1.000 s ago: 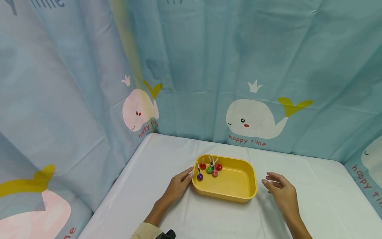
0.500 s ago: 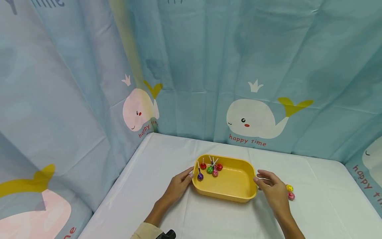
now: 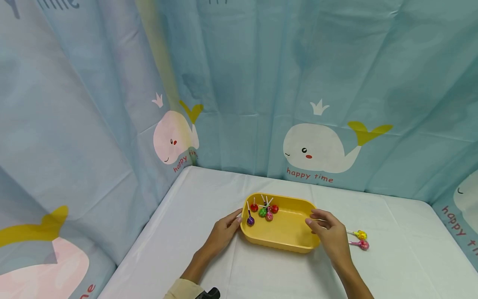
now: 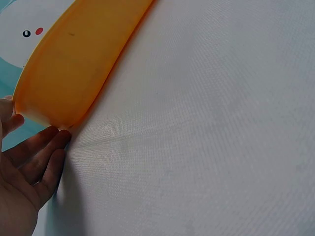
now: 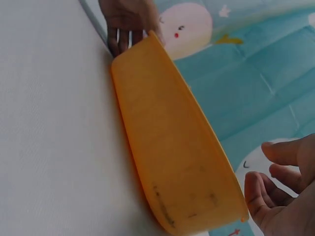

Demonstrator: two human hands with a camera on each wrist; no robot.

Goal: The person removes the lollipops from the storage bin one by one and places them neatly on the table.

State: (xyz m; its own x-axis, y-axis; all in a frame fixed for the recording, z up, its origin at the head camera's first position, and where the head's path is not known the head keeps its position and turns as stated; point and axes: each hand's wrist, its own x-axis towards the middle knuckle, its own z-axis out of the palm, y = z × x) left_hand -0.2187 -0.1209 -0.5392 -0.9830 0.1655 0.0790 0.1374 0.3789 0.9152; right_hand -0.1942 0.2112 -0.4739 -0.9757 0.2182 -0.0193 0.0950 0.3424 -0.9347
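A yellow tray [image 3: 287,232] with rounded corners stands on the white-covered table. Several lollipops are gathered in its left part: a purple lollipop [image 3: 250,220], a green lollipop [image 3: 263,212], a pink lollipop [image 3: 269,216] and red ones. My left hand [image 3: 220,234] touches the outside of the tray's left end with fairly straight fingers, which the left wrist view shows against the orange-looking wall. At the right end hovers my right hand [image 3: 332,232], loosely bent, with no held thing visible. Right of it, a yellow lollipop [image 3: 360,235] and a pink-red lollipop [image 3: 363,244] lie on the table.
White cloth [image 3: 209,191] covers the table around the tray. Behind and to the sides hangs a blue curtain [image 3: 239,141] printed with whales. A dark object [image 3: 213,293] shows at the left sleeve.
My right hand has moved left, from beside the tray to over its right end, bringing two lollipops on the table into view. The left hand and the tray have stayed put.
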